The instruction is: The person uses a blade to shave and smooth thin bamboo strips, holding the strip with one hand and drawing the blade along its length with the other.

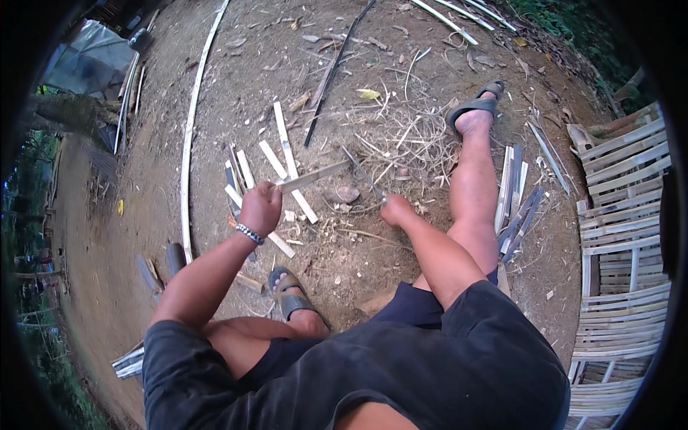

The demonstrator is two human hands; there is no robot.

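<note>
My left hand [262, 209] is closed on one end of a flat bamboo strip [315, 176], which points away to the right. Low over the ground, my right hand [398, 212] grips a knife, its handle hidden in my fist. The thin dark knife blade [363, 172] slants up and left, and its upper part lies close to the strip's far end; whether they touch I cannot tell. Beneath and beside my left hand, several pale split bamboo pieces [285, 140] lie crossed on the dirt. Curled shavings [408, 147] are heaped beyond my right hand.
A long pale bamboo strip [190, 129] runs along the ground at left. Dark split pieces [510, 190] lie beside my right leg. A slatted bamboo bench [622, 236] stands at the right edge. My sandalled feet [294, 294] flank the work area. A dark stick [337, 75] lies ahead.
</note>
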